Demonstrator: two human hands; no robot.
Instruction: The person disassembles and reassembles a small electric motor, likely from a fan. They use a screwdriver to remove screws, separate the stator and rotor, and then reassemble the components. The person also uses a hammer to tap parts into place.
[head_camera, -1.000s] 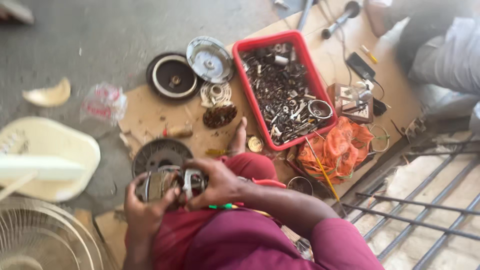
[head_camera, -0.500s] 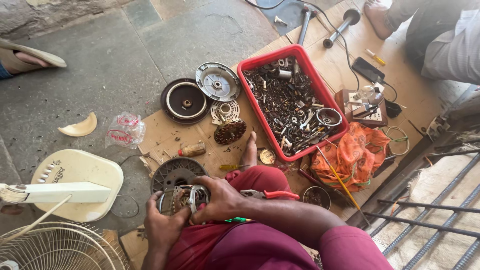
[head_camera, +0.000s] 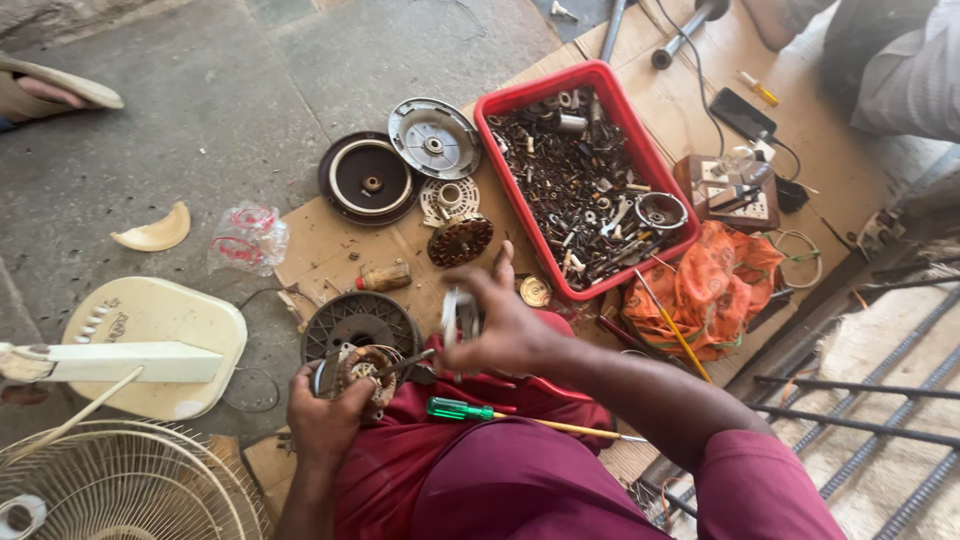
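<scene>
Glossy red plastic tray (head_camera: 506, 108) of dull metal scrap, matt cardboard sheet (head_camera: 315, 255), rough grey concrete floor (head_camera: 200, 100)

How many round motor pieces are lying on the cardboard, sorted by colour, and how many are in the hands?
Dark round housing: 1
Silver end cover: 1
White slotted disc: 1
Brown rotor: 1
Black vented cover: 1
Held: wound stator in left hand, silvery cover in right hand: 2
Total: 7
</scene>
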